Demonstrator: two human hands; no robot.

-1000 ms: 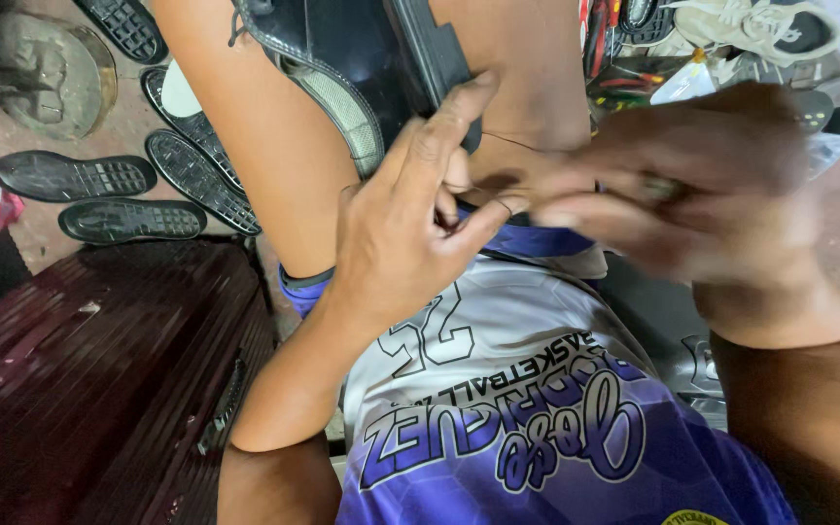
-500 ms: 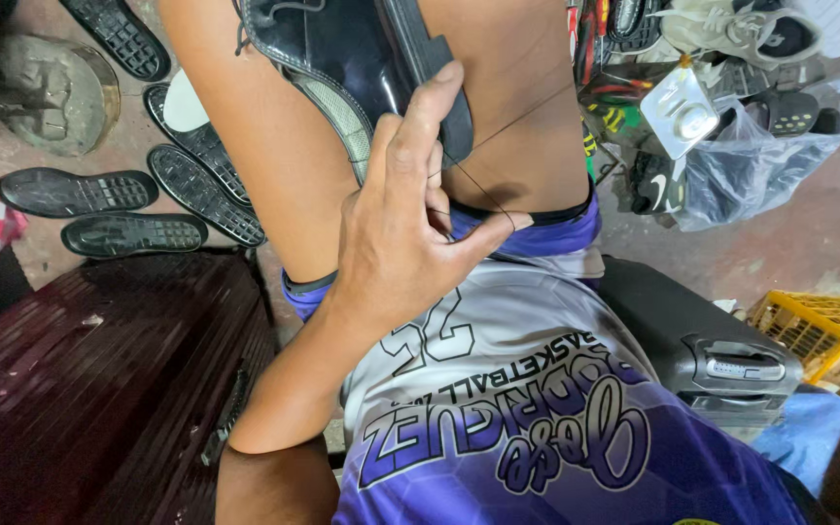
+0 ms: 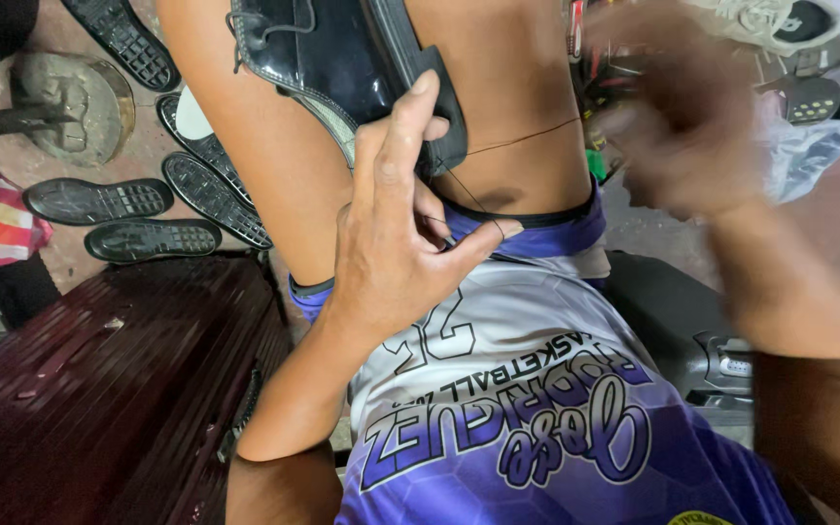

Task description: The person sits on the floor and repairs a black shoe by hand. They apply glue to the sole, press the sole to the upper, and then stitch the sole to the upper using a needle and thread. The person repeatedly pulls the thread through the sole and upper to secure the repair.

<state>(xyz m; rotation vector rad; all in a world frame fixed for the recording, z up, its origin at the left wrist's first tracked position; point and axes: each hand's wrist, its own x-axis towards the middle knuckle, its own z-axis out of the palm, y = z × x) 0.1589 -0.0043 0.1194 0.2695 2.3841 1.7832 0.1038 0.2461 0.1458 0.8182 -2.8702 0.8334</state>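
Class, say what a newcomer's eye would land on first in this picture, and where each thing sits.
The left hand in the middle, fingers on a glossy black shoe held between the knees, with a thin thread running right from it. At the right the right hand is a blur. Loose black soles lie on the floor at the left, above a dark red case.

My left hand (image 3: 396,253) pressed a glossy black leather shoe (image 3: 342,68) with thin waxy thread (image 3: 522,138), above my smooth synthetic jersey (image 3: 537,428), matt rubber soles (image 3: 148,238) and a ribbed maroon plastic case (image 3: 99,389).
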